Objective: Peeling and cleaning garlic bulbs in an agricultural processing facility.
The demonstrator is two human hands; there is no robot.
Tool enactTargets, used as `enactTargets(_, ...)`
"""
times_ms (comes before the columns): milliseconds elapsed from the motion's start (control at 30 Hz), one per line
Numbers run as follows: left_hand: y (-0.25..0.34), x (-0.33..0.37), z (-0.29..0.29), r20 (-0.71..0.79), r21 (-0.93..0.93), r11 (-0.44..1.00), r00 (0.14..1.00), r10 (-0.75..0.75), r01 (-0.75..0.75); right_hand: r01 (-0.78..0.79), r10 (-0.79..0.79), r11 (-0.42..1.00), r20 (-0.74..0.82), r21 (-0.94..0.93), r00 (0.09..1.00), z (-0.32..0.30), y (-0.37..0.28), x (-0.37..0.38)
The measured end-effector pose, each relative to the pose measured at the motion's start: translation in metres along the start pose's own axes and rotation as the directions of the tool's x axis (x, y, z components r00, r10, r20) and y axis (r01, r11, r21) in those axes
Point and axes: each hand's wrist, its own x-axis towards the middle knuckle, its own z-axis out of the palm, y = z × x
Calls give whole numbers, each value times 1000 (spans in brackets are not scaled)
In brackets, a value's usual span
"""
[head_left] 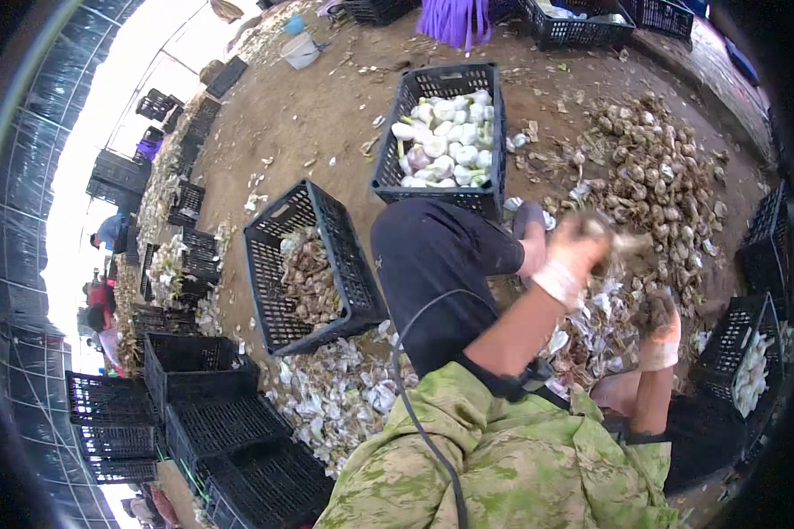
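Observation:
My left hand point(573, 253), in a pale glove with soiled fingers, is raised by the near edge of a heap of unpeeled garlic point(657, 172). Its fingers are curled round a blurred, brownish-white garlic bulb point(625, 242). My right hand point(660, 328), gloved and dark with dirt at the fingers, is closed lower down on the right; what it holds, if anything, is hidden. Between and below the hands lie loose skins and trimmings point(595, 331). Beyond my bent left knee stands a black crate point(375, 176) with cleaned white garlic bulbs point(450, 132) in it.
To the left, a tilted black crate point(278, 304) holds brown garlic scraps. Stacked black crates point(220, 423) stand at the lower left, and another crate point(723, 353) with white pieces is at the right. Peelings point(344, 388) litter the ground. A white bucket point(300, 51) stands far off; people point(110, 231) work at far left.

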Motion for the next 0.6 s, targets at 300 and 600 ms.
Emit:
enactTargets(300,98,7,-102,-564,-658,532,817,120,-532,323,90,141,337,-936,937,29,-8,-21)
enactTargets(600,-132,78,94,328,429,896,944,-35,-116,113,-85,671,76,-733,993,-31,-13,6)
